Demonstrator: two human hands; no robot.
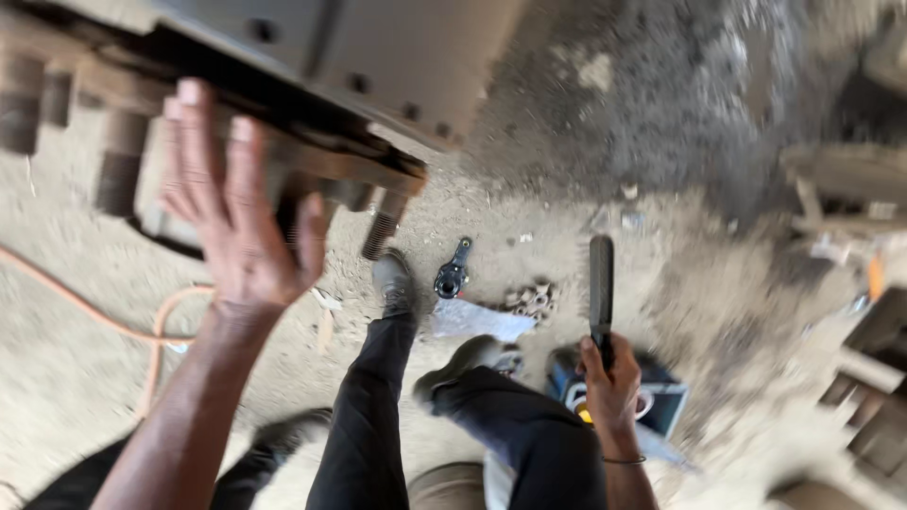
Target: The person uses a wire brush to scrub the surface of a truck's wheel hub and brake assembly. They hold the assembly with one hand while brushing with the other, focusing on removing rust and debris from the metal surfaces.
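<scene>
Under the rusty bolted metal flange (312, 142) — my left hand (236, 217) fingers spread | right hand (612, 382) clamped on long black bar tool (601, 283) | risk: bar slipping onto my grey shoe (392, 281).

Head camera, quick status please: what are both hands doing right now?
Left hand open, reaching up at rusty studded hub. Right hand gripping dark bar, upright. Loose nuts and a small metal part on the dirt below.

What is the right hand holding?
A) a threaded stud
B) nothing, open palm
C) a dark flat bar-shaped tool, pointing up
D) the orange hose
C: the right hand is closed round the lower end of a dark bar-shaped tool, which stands up from the fist; the orange hose lies on the ground at far left.
</scene>
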